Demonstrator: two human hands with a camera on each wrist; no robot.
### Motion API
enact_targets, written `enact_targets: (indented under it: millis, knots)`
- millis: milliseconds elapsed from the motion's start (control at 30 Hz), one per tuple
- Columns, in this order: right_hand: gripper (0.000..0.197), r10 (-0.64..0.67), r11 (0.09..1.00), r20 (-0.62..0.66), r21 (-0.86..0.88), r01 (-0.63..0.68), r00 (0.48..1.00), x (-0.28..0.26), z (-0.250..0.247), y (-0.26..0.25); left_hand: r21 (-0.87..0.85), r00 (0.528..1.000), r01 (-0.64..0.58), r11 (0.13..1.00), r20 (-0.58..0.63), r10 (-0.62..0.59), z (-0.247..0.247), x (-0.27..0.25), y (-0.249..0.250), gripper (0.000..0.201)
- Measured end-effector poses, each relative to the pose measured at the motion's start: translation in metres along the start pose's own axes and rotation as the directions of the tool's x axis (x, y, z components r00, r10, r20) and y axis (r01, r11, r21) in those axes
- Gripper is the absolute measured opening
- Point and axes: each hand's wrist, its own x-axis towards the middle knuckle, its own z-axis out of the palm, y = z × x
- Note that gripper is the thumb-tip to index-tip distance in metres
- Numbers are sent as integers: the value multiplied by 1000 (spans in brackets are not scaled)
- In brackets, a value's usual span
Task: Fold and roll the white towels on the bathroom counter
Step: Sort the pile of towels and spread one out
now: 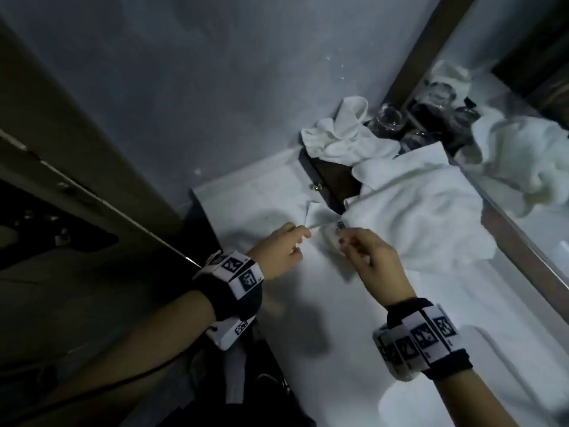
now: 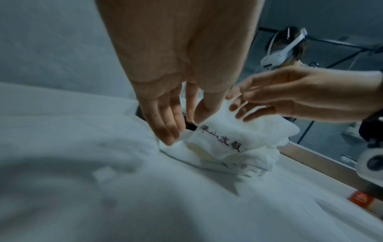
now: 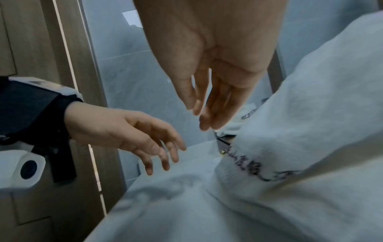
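Towel (image 1: 409,223) is found crumpled on the white counter (image 1: 323,318), spread from the middle of the counter toward the mirror (image 1: 529,241) on the right; its near corner, bearing dark embroidered characters (image 2: 219,139), is bunched directly ahead of both hands. The left hand (image 1: 277,251) is placed at the left of that corner, fingers extended and only slightly bent, thumb and forefinger closed on a thin edge of cloth; the right hand (image 1: 372,257) is placed at the right of it, fingers loosely straight, fingertips (image 2: 238,113) resting on the raised fold; whether a firm pinch is held there cannot be told. The two hands are seen close together, almost touching, with the corner between them. The bulk of the cloth lies beyond and to the right, so the right hand is judged nearer to it; the long axis cannot be determined while the cloth is crumpled. A second towel (image 1: 341,134) is heaped on a dark tray (image 1: 326,177) at the back, beside glasses (image 1: 388,118). Spreading the corner flat is judged to be the step in hand.
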Motion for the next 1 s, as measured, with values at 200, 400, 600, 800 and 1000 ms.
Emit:
enact_targets:
  millis: [200, 400, 600, 800, 1000]
  knots:
    - [48, -77, 957, -153, -288, 30, 985, 5, -44, 31, 102, 995, -95, 990, 17, 93, 34, 52, 50, 75]
    - [85, 105, 788, -349, -541, -292, 931, 18, -65, 53, 19, 992, -119, 993, -44, 120, 43, 93, 89, 81]
    - [46, 144, 916, -420, -286, -281, 896, 29, -74, 58, -84, 991, -136, 987, -16, 135, 45, 107, 94, 56]
    - [36, -99, 995, -377, -31, 94, 921, 16, -60, 10, -382, 953, -304, 873, -111, 283, 25, 83, 77, 92]
    - [50, -198, 975, -231, 53, 215, 953, 11, -45, -23, -440, 958, -226, 869, -262, 117, -6, 46, 55, 55]
